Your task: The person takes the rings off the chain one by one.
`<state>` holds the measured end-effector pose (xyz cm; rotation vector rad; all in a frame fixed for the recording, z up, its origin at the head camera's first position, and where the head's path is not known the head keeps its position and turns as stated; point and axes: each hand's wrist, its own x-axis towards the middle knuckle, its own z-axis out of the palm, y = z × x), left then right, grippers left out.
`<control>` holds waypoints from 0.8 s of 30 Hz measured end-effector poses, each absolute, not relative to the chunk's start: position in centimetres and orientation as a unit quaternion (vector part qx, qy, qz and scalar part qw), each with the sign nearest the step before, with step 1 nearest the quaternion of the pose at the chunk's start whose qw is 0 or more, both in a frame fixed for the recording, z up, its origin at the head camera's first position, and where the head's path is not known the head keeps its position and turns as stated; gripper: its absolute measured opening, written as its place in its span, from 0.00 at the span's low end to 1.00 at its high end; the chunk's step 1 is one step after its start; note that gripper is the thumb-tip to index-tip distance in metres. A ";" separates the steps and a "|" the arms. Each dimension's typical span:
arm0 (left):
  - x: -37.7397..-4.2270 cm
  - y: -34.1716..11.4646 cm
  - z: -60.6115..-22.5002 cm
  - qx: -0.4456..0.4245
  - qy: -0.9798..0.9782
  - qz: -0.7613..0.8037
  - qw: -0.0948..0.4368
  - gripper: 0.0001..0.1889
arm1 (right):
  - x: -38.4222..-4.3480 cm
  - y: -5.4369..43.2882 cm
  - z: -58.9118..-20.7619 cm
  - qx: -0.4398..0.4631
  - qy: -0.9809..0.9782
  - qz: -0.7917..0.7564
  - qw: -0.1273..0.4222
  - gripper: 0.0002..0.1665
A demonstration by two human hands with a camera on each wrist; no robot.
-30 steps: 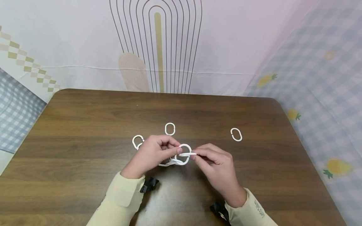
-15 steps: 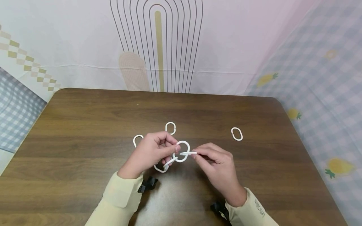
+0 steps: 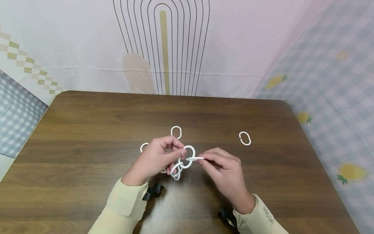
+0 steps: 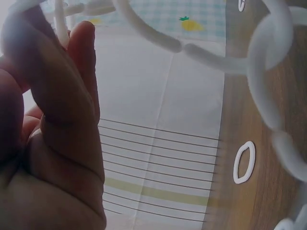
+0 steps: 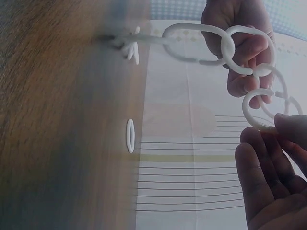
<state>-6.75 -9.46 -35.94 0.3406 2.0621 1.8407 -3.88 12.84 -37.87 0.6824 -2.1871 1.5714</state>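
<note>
Several white oval plastic links with small gaps are joined into a short chain between the hands. My left hand [image 3: 153,159] pinches one white link [image 3: 191,148] by its edge with thumb and forefinger. Through that link passes another white link [image 3: 195,159], whose right end is pinched by the thumb and fingers of my right hand [image 3: 223,169]. More joined links [image 3: 173,169] hang below my left fingers. In the right wrist view, the chain link [image 5: 192,26] dangles toward the table. My left hand hides part of the chain in the head view.
On the brown wooden table [image 3: 102,120] a loose white link [image 3: 249,138] lies at the right. Another loose link [image 3: 176,127] lies just beyond my left hand, and one more white link [image 3: 143,146] shows partly behind that hand. A patterned cloth [image 3: 233,48] hangs behind the table.
My left hand has shifted slightly left and down, with the pinched links. The joined links below it have come up and swung into a hanging bunch. My right hand stays nearly still.
</note>
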 end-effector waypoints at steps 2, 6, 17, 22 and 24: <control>-6.7 -9.4 -35.9 0.119 0.733 0.646 0.177 0.04 | -3.9 12.8 -37.9 0.241 -0.775 0.556 0.180 0.11; -6.7 -9.4 -35.9 0.114 0.739 0.641 0.173 0.06 | -3.9 12.8 -37.9 0.241 -0.775 0.556 0.178 0.11; -7.0 -9.4 -36.0 0.107 0.738 0.644 0.171 0.07 | -4.0 12.9 -37.8 0.239 -0.776 0.556 0.178 0.11; -7.1 -9.4 -36.0 0.104 0.724 0.659 0.178 0.06 | -4.0 12.9 -37.7 0.237 -0.776 0.557 0.176 0.11; -7.1 -9.5 -36.0 0.104 0.724 0.658 0.178 0.06 | -4.0 12.9 -37.7 0.236 -0.776 0.557 0.175 0.11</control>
